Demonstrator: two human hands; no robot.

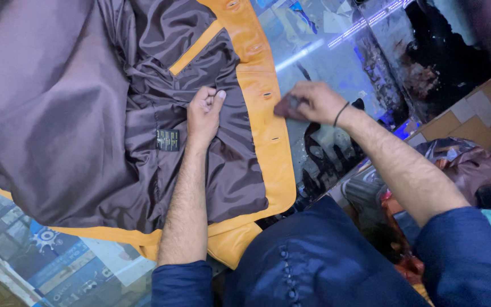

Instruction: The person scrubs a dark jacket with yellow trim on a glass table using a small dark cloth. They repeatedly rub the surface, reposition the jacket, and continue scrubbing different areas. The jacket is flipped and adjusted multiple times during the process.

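Across the left and centre of the frame, an orange leather jacket (268,136) lies opened on a glass tabletop (336,62), its glossy, wrinkled brown lining (63,113) facing up. The left hand (204,111), loosely fisted, presses on the lining near a small dark label (167,140), seemingly pinning the slippery fabric flat. The right hand (313,102), at centre right, is closed on a small dark cloth (288,107) held against the smooth orange edge strip beside its buttonholes, as if wiping the leather.
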